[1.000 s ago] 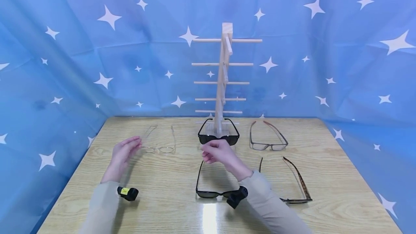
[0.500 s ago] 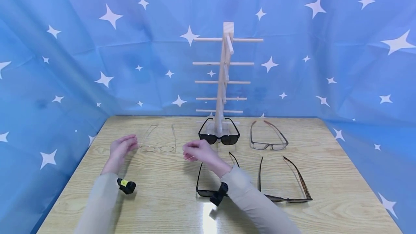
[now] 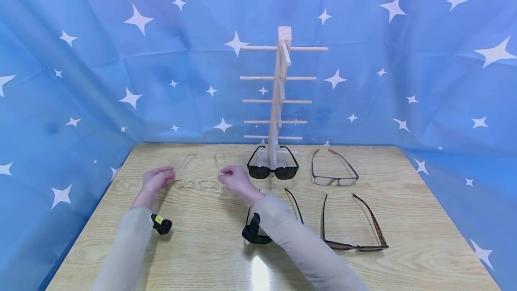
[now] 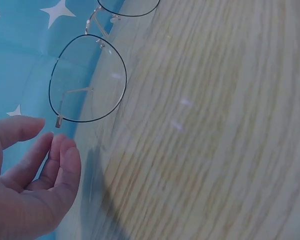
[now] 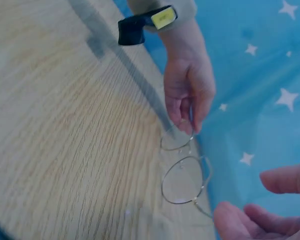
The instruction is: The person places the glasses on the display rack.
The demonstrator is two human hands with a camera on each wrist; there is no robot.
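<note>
Thin wire-rimmed eyeglasses (image 3: 208, 184) lie with temples unfolded toward the back, at the table's left. At their left hinge is my left hand (image 3: 155, 181). In the left wrist view its thumb and fingers (image 4: 70, 165) sit just below the lens (image 4: 87, 77), with a gap between them. My right hand (image 3: 239, 181) is beside the right hinge and temple. The right wrist view shows its thumb (image 5: 282, 180) held apart from the fingers, near the temple. Under my right forearm, black sunglasses (image 3: 264, 239) are partly hidden.
A wooden rack (image 3: 278, 68) with several horizontal rods stands at the back, with dark sunglasses (image 3: 258, 173) at its base. Brown-templed eyeglasses (image 3: 334, 180) and a tortoiseshell pair (image 3: 371, 249) lie on the right. A blue star-patterned curtain (image 3: 181, 57) surrounds the table (image 3: 424, 255).
My right hand has moved left from in front of the rack to the wire eyeglasses' right side. My left hand has shifted only slightly at their left side. The eyeglasses look unmoved.
</note>
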